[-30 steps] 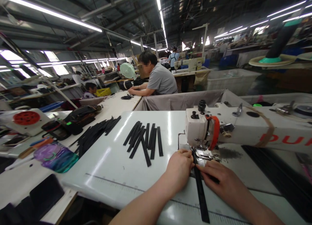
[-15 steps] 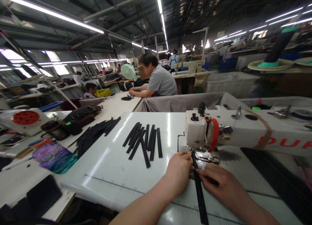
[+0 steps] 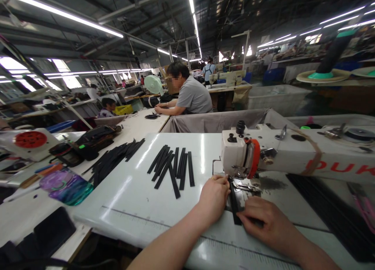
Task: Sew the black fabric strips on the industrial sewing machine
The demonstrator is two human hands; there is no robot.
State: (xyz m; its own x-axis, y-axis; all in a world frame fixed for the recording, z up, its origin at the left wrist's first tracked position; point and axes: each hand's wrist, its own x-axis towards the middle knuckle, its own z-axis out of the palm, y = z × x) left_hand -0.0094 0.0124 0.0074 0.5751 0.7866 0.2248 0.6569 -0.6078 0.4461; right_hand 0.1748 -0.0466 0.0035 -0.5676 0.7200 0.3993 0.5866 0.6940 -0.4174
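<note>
A narrow black fabric strip [image 3: 235, 211] runs under the needle area of a white sewing machine [image 3: 234, 155], its near end lying on the table just in front. My left hand [image 3: 214, 196] has its fingers curled together on the strip's left edge, close to the presser foot. From the right, my right hand [image 3: 265, 217] pinches the strip near its near end, thumb and forefinger together. The fingertips of both hands partly cover the strip. A metal guide [image 3: 245, 187] sits on the machine bed beside the needle.
Several short black strips [image 3: 172, 166] lie left of the machine, with a larger dark pile [image 3: 114, 160] beyond. Long black strips [image 3: 325, 211] and pink-handled scissors [image 3: 365, 207] lie under the machine arm. A purple-teal pouch [image 3: 66, 186] rests left. A co-worker [image 3: 193, 94] sits ahead.
The strip has moved forward under the machine, so its near end now lies by my right hand instead of reaching the bottom edge. My right hand has shifted slightly; the left stays by the needle.
</note>
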